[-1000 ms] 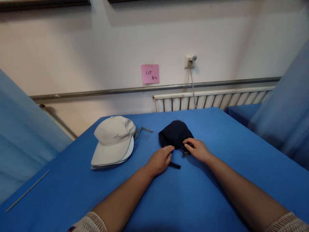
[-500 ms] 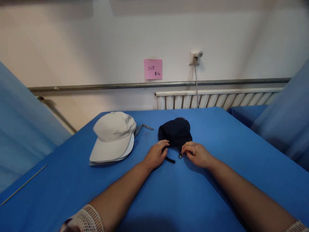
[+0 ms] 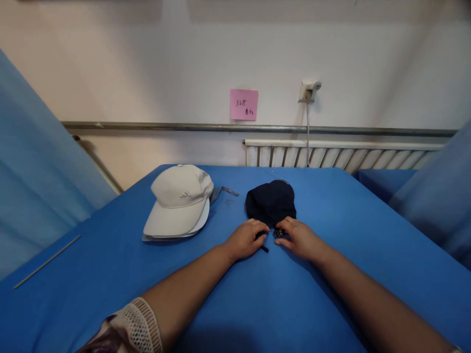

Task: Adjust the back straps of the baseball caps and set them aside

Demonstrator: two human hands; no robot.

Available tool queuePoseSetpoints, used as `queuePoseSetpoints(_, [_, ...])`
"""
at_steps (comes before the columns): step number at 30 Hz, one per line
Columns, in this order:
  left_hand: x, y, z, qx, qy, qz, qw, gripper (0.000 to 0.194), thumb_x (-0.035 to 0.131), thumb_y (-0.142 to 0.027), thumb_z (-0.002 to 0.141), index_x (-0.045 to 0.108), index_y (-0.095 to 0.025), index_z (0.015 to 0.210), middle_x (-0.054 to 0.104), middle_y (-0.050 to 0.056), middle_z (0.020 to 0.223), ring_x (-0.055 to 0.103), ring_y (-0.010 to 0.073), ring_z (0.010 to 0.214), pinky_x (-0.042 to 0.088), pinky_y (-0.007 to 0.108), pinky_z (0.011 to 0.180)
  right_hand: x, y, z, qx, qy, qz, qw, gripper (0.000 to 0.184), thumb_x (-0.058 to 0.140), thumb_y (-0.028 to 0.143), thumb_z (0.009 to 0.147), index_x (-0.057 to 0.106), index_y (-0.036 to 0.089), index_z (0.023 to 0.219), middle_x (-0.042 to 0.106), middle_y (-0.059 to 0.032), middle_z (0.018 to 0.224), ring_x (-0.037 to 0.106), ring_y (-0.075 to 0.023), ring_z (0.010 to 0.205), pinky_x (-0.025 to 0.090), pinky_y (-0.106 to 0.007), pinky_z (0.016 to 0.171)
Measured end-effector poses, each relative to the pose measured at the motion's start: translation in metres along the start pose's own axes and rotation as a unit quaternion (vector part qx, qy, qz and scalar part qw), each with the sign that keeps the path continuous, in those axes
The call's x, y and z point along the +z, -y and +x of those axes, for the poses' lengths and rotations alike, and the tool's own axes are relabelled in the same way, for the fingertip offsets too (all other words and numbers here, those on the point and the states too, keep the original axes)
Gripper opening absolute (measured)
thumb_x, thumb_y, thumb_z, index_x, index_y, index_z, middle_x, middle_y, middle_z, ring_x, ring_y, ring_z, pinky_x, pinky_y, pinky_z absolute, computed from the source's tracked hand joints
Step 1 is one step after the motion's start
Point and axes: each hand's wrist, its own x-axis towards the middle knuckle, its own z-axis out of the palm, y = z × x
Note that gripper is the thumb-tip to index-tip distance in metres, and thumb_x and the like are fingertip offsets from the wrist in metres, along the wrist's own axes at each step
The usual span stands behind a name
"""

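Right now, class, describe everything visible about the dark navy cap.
The dark navy cap looks like soft, matte fabric, its crown creased. A thin pale line marks its far edge. It lies on the blue table, its strap toward the person. The left hand holds the strap; the right hand grips its glinting buckle.

lower light-coloured caps [image 3: 203,219] mostly covered by the top one, strap end [image 3: 264,249] partly behind the left grip [image 3: 248,239], buckle [image 3: 278,233] too small to read, handwriting on the pink note [image 3: 244,104] only partly legible, radiator [image 3: 331,156] cut off below by the surface [image 3: 235,289]
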Motion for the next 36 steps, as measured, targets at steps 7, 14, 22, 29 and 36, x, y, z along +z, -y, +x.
queuePoseSetpoints(7, [0.002,0.002,-0.001,-0.007,0.004,0.009,1.000,0.021,0.052,-0.017,0.085,0.065,-0.018,0.102,0.069,0.006,0.102,0.060,0.0186,0.096,0.045,0.034,0.090,0.009,0.010,0.003,0.064,-0.047,-0.024,0.997,0.010,0.052,0.027,0.086,0.057,0.019,0.082,0.060,-0.0045,0.084,0.056,-0.0160,0.071,0.040,-0.029,0.065])
queuePoseSetpoints(14, [-0.002,-0.006,-0.003,-0.040,-0.057,-0.061,0.996,0.029,0.054,-0.020,0.086,0.060,-0.021,0.114,0.070,0.004,0.103,0.061,0.0176,0.095,0.046,0.033,0.089,0.006,0.012,0.007,0.227,-0.085,0.447,0.861,0.025,0.062,0.044,0.077,0.059,0.019,0.073,0.058,0.0009,0.058,0.052,-0.0127,0.052,0.039,-0.025,0.051])
queuePoseSetpoints(22, [0.002,-0.017,-0.006,-0.072,-0.098,-0.093,0.988,0.033,0.065,-0.021,0.078,0.056,-0.019,0.110,0.066,0.003,0.095,0.062,0.0161,0.087,0.049,0.030,0.081,0.011,0.023,0.003,0.210,-0.006,0.628,0.750,0.034,0.077,0.046,0.067,0.065,0.016,0.078,0.065,-0.0040,0.075,0.056,-0.0111,0.059,0.041,-0.023,0.052])
queuePoseSetpoints(29, [-0.001,-0.018,-0.005,-0.043,-0.082,-0.039,0.995,0.015,0.059,-0.023,0.084,0.062,-0.019,0.099,0.067,0.003,0.089,0.061,0.0158,0.085,0.047,0.028,0.078,0.017,0.022,0.005,0.188,-0.017,0.612,0.768,0.034,0.077,0.045,0.068,0.062,0.016,0.080,0.064,-0.0016,0.071,0.057,-0.0106,0.058,0.041,-0.023,0.052])
queuePoseSetpoints(36, [-0.002,-0.018,-0.005,-0.063,-0.096,-0.041,0.992,0.018,0.058,-0.026,0.085,0.063,-0.019,0.101,0.068,0.003,0.089,0.062,0.0156,0.083,0.047,0.027,0.076,0.024,0.025,0.004,0.104,-0.115,0.437,0.886,0.028,0.064,0.033,0.080,0.056,0.022,0.104,0.065,-0.0028,0.086,0.063,-0.0155,0.075,0.051,-0.031,0.069])
